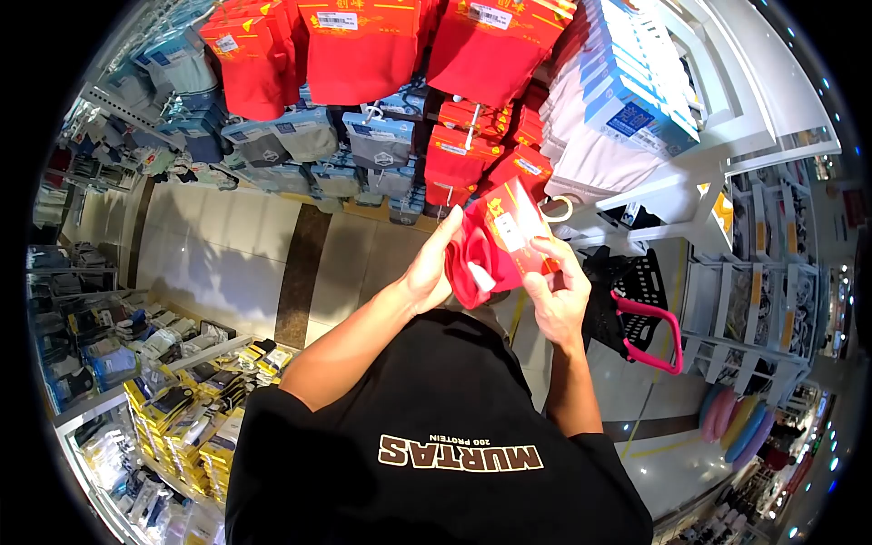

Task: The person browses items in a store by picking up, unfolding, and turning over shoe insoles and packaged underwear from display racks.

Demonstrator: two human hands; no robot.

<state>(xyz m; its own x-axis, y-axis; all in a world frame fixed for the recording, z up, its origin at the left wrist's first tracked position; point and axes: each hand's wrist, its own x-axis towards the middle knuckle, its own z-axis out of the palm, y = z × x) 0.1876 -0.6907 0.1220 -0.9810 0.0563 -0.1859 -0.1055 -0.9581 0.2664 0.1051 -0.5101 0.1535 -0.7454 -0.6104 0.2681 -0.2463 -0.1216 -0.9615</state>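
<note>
Black shirt [409,381], foreground; beyond, red packages [363,50] hanging. Between both hands lies a red garment [465,259]: left hand [429,271] grasping its cloth, right hand [559,289] pinching its card [511,218], long axis pointing away from the body.

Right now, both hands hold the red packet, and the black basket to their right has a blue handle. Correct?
No, the handle is pink; the head view shows it. The rest stands: left hand and right hand hold the red packet, black basket to their right.
</note>
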